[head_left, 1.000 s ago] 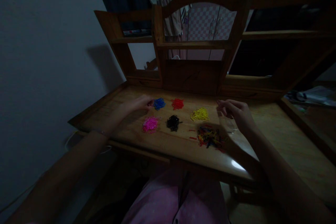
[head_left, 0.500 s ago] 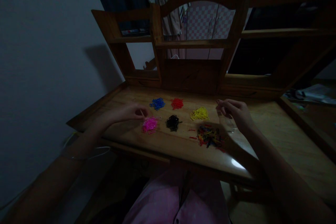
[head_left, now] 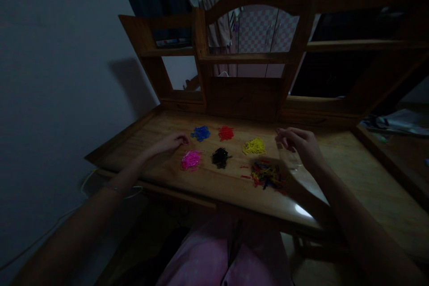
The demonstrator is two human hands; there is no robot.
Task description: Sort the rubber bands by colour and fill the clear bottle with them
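My left hand (head_left: 176,140) hovers just above and behind a pile of small pink pieces (head_left: 191,159), fingers curled together; whether anything is between them I cannot make out. To the right, my right hand (head_left: 295,138) is raised over the desk with thumb and fingers pinched, perhaps round something tiny at the tips. Below it lies a mixed-colour heap (head_left: 267,174) of small thin pieces. Sorted by colour, a blue pile (head_left: 200,133), a red pile (head_left: 225,133), a black pile (head_left: 220,157) and a yellow pile (head_left: 254,146) lie between the hands. The pieces are too small to name.
The wooden desk (head_left: 161,178) has a shelf unit (head_left: 246,58) along its back. A wall (head_left: 67,76) borders it on the left. A few red pieces (head_left: 246,176) lie loose beside the mixed heap. A pale cable (head_left: 134,193) hangs by the front left edge.
My left hand has lifted slightly away from the pink pile, and its fingers have drawn closer together. My right hand has stayed almost in place.
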